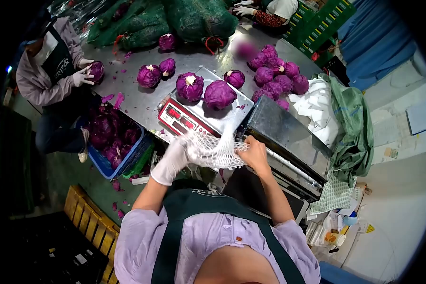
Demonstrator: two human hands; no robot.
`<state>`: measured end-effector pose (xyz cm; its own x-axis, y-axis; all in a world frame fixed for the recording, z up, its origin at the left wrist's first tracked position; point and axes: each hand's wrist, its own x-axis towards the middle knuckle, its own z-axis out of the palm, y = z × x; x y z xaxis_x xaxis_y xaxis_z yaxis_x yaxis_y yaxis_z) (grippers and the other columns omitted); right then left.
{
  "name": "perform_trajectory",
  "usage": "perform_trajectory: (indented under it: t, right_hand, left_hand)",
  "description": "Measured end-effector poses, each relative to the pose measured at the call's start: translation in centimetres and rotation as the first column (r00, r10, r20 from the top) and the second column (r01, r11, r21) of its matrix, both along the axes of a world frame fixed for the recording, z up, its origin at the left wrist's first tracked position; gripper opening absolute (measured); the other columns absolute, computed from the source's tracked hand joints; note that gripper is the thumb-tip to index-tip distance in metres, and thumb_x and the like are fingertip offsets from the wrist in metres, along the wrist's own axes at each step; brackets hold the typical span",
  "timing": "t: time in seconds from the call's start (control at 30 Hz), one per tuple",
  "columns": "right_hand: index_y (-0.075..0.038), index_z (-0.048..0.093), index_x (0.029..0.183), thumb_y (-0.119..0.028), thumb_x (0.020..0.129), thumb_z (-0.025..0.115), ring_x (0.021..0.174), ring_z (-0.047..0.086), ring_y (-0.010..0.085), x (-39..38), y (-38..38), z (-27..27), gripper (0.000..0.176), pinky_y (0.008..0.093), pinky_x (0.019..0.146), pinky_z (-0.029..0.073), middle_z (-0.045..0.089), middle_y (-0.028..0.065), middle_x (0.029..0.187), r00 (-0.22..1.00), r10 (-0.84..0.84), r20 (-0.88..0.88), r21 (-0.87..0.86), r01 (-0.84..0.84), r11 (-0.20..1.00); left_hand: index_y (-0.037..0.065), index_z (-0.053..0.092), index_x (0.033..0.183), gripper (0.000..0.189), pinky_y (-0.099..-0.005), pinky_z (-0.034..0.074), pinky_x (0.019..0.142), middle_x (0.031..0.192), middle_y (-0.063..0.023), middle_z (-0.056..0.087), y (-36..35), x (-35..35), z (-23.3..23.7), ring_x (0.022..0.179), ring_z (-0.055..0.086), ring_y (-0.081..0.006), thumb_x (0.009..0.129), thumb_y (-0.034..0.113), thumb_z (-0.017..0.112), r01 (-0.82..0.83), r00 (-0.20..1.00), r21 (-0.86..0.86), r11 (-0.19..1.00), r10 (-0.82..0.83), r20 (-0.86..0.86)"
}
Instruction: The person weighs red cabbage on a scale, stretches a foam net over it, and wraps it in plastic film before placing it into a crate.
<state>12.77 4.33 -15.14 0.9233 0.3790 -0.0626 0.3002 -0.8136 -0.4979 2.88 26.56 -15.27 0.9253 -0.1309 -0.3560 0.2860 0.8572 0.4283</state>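
Note:
A white foam net sleeve (217, 150) is stretched between my two hands in front of the scale. My left hand (177, 154), in a white glove, is at the net's left end; its fingers are blurred and partly covered by the mesh. At the other end, my bare right hand (254, 154) pinches the net's edge. Just beyond is a digital scale (182, 118) with a red front and lit digits. On its metal pan lie two red cabbages, one with a pale cut stem (190, 87) and a rounder one (220, 94). Another cabbage (235, 78) sits at the pan's far edge.
Several cabbages (279, 78) are heaped at the right, beside a metal box (288, 128). Green mesh sacks (199, 21) lie at the back. A co-worker (57, 66) at left holds a cabbage above a blue crate (110, 171). Another person's gloved hand (244, 9) shows behind.

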Motion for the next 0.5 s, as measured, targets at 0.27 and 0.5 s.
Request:
perform_trajectory:
  t: [0.27, 0.5]
  right_hand:
    - [-0.003, 0.052, 0.069, -0.011, 0.08, 0.061, 0.054, 0.058, 0.0246, 6.3, 0.7, -1.3, 0.016, 0.0353, 0.053, 0.049, 0.059, 0.0135, 0.063, 0.915, -0.397, -0.071, 0.722, 0.321, 0.613]
    - [-0.008, 0.053, 0.098, -0.032, 0.094, 0.041, 0.045, 0.038, 0.0059, 5.0, 6.2, -2.2, 0.027, 0.022, 0.036, 0.027, 0.049, 0.0008, 0.064, 0.612, 0.114, -0.783, 0.618, 0.741, 0.264]
  left_hand:
    - [0.006, 0.057, 0.07, 0.011, -0.0222, 0.039, 0.051, 0.064, 0.0029, 0.054, 1.8, 0.9, -1.9, 0.057, 0.047, -0.0059, 0.07, 0.004, 0.068, -0.086, 0.994, 0.765, 0.638, 0.105, 0.025]
    - [0.002, 0.057, 0.081, 0.018, -0.0296, 0.044, 0.06, 0.066, -0.0102, 0.059, 10.1, 10.2, -3.4, 0.061, 0.056, -0.0168, 0.077, 0.02, 0.056, -0.254, 0.835, 0.957, -0.142, 0.468, 0.291]
